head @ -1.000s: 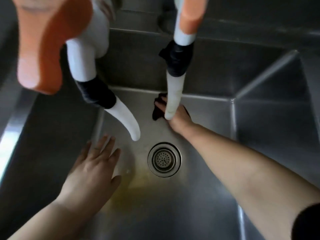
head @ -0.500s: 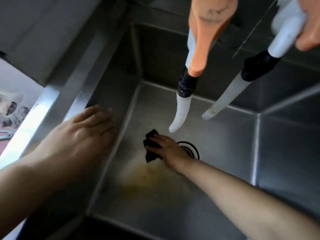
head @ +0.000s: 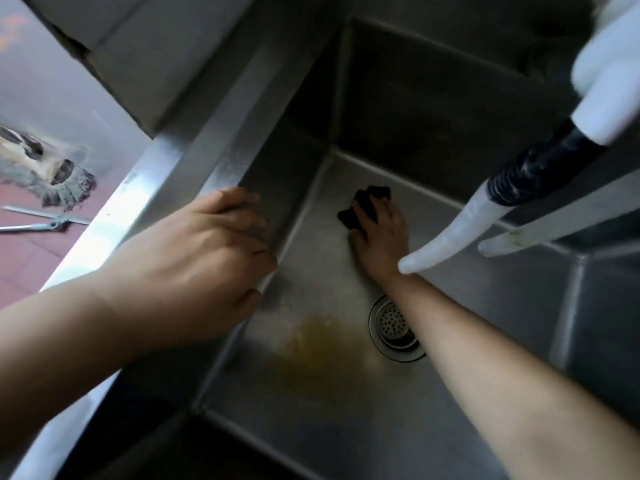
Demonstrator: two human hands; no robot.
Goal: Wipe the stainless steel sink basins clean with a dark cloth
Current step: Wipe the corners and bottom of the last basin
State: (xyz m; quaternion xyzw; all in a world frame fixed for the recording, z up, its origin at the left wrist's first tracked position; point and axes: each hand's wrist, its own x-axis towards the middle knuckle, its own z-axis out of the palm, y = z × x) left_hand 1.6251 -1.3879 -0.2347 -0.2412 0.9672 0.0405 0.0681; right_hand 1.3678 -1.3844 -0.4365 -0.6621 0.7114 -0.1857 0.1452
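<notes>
I look down into a stainless steel sink basin [head: 346, 420]. My right hand [head: 381, 237] reaches deep into it and presses a small dark cloth [head: 363, 207] flat on the basin floor near the far left corner. My left hand [head: 194, 261] rests palm down on the basin's left rim, its fingers curled over the inner edge, holding nothing. A round drain strainer [head: 394, 327] sits just left of my right forearm. A yellowish-brown stain [head: 322, 351] spreads over the floor left of the drain.
Two white spout hoses [head: 446, 237] with black collars hang over the basin from the upper right. A divider wall [head: 575, 306] on the right separates a second basin. Left of the rim lies a reddish floor with a metal tool [head: 38, 225] and a mop head [head: 52, 174].
My right hand has slid the cloth from beside the drain toward the far left corner. My left hand has left the basin floor and settled on the left rim. The view swung left.
</notes>
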